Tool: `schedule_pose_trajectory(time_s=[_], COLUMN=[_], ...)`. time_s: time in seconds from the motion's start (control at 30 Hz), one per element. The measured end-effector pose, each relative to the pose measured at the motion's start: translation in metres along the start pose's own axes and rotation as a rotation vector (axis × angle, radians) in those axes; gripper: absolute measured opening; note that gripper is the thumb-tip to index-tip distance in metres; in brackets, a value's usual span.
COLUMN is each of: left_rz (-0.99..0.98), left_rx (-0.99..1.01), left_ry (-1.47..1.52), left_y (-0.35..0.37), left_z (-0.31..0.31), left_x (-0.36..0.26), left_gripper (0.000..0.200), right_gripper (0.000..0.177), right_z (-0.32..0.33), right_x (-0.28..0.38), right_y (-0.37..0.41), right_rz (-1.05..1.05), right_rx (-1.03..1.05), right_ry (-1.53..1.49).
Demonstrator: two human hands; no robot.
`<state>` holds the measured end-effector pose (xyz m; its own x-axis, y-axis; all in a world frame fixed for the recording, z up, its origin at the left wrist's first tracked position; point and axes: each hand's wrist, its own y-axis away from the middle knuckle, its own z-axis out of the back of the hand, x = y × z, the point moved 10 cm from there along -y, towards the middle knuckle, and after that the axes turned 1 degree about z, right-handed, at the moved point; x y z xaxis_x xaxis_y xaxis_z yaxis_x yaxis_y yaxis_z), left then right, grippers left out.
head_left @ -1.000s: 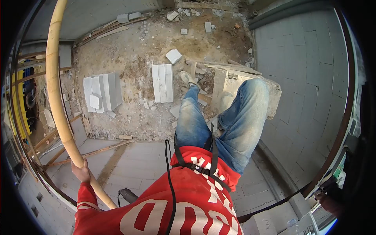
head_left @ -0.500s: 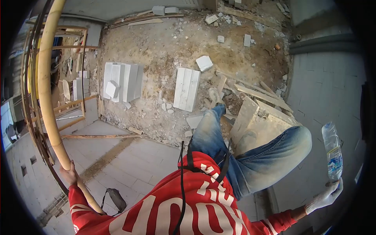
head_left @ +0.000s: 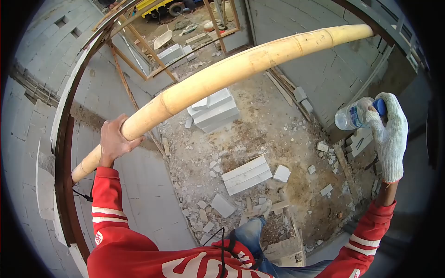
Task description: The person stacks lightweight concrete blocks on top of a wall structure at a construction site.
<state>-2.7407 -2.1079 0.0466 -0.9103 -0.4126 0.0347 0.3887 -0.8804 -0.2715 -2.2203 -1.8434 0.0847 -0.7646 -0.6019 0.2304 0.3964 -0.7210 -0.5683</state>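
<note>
My bare left hand (head_left: 116, 139) is wrapped round a thick pale bamboo pole (head_left: 241, 62), near the pole's lower left end. The pole slants up across the view to the upper right. On the right, my right hand (head_left: 390, 134) wears a white knit glove and grips a clear plastic water bottle (head_left: 346, 116) near its neck. Its blue cap (head_left: 380, 107) sits between my gloved fingers, by the thumb. The bottle is tipped sideways, base pointing left. Part of the neck is hidden behind the glove.
Far below on the rubble-strewn ground are a stack of white blocks (head_left: 215, 116) and a smaller row of blocks (head_left: 247, 176). A dark curved beam (head_left: 62, 162) runs along the left. Wooden frames (head_left: 139, 41) and a yellow vehicle (head_left: 157, 9) lie beyond. Grey block walls (head_left: 301, 60) stand around.
The bottle and my gloved hand have come up from the lower right to the right side of the view. My view has turned and lifted; my left hand still holds the bamboo pole.
</note>
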Motion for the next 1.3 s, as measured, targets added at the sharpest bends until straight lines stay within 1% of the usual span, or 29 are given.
schedule_pose_trajectory(time_s=[0.03,0.07,0.1,0.17,0.23,0.27,0.3,0.37,0.43,0.47,0.5,0.53,0.57,0.6,0.63,0.67,0.7,0.77,0.83,0.97,1.0,1.03,1.1,1.13,1.17,1.23,1.3], left_rz=[0.01,-0.005,-0.02,-0.01,-0.018,0.004,0.001,0.003,-0.03,-0.018,-0.032,-0.051,-0.058,-0.074,-0.086,-0.091,-0.1,-0.032,-0.018,-0.027,-0.042,-0.053,0.055,0.187,0.174,0.271,0.24], left_rx=[0.008,0.003,-0.01,-0.005,-0.059,-0.083,-0.052,-0.003,-0.037,-0.019,-0.036,-0.053,-0.05,-0.081,-0.094,-0.116,-0.089,-0.078,-0.039,-0.051,-0.065,-0.065,-0.161,-0.214,-0.239,-0.325,-0.399], left_ry=[0.111,0.109,0.098,0.132,0.152,0.139,0.122,0.117,0.134,0.131,0.141,0.161,0.198,0.222,0.234,0.241,0.273,0.286,0.31,0.24,0.192,0.193,0.084,-0.051,-0.051,-0.054,-0.132], left_y=[-0.002,-0.003,-0.001,0.002,0.004,0.005,0.006,0.004,0.008,0.007,0.006,0.008,0.009,0.006,0.004,0.004,0.004,0.003,0.002,0.006,0.006,0.005,0.01,0.019,0.023,0.032,0.039], left_z=[-0.003,-0.002,0.0,-0.003,0.0,0.001,-0.004,-0.012,-0.01,-0.006,-0.004,-0.005,-0.005,-0.001,0.0,0.002,0.0,0.002,0.002,0.007,0.008,0.009,0.014,0.014,0.01,0.009,0.013], left_x=[0.0,-0.004,-0.007,-0.005,-0.008,-0.005,-0.005,-0.003,-0.007,-0.009,-0.009,-0.009,-0.01,-0.01,-0.01,-0.012,-0.016,-0.013,-0.014,-0.011,-0.013,-0.02,-0.023,-0.019,-0.023,-0.001,0.002], left_gripper=[0.048,0.048,0.048,0.05,0.049,0.049,0.049,0.049,0.051,0.051,0.047,0.044,0.044,0.044,0.044,0.045,0.045,0.047,0.049,0.047,0.046,0.046,0.04,0.04,0.04,0.039,0.038], right_gripper=[0.028,0.029,0.033,0.032,0.031,0.028,0.028,0.027,0.025,0.028,0.039,0.046,0.049,0.051,0.051,0.05,0.051,0.051,0.052,0.058,0.053,0.053,0.053,0.053,0.052,0.052,0.052], right_z=[-0.017,-0.034,-0.044,-0.057,-0.065,-0.064,-0.067,-0.078,-0.099,-0.115,-0.126,-0.135,-0.14,-0.141,-0.141,-0.142,-0.144,-0.141,-0.148,-0.161,-0.156,-0.154,-0.153,-0.149,-0.146,-0.148,-0.152], right_x=[0.028,0.042,0.056,0.064,0.067,0.067,0.069,0.075,0.076,0.07,0.075,0.064,0.054,0.051,0.054,0.052,0.048,0.046,0.025,-0.027,-0.029,-0.035,-0.04,-0.04,-0.04,-0.038,-0.035], right_y=[-0.026,-0.052,-0.072,-0.102,-0.116,-0.118,-0.12,-0.125,-0.126,-0.128,-0.125,-0.129,-0.131,-0.131,-0.129,-0.127,-0.128,-0.13,-0.135,-0.133,-0.134,-0.134,-0.133,-0.132,-0.132,-0.126,-0.123], right_rz=[0.101,0.121,0.133,0.079,0.032,0.034,0.026,0.177,0.225,0.224,0.164,0.194,0.126,0.169,0.182,0.213,0.187,0.257,0.207,0.058,0.117,0.118,0.126,0.138,0.154,0.189,0.233], right_rx=[-0.046,-0.063,-0.051,-0.034,0.132,0.073,0.064,0.013,-0.051,0.052,0.091,0.164,0.171,0.149,0.128,0.118,0.121,0.03,0.024,-0.04,-0.093,-0.124,-0.172,-0.203,-0.233,-0.3,-0.37], right_ry=[0.015,-0.035,-0.054,-0.115,-0.201,-0.241,-0.301,-0.263,-0.276,-0.328,-0.479,-0.477,-0.49,-0.557,-0.566,-0.64,-0.588,-0.664,-0.7,-0.873,-1.015,-1.042,-1.043,-1.049,-1.054,-1.045,-1.011])
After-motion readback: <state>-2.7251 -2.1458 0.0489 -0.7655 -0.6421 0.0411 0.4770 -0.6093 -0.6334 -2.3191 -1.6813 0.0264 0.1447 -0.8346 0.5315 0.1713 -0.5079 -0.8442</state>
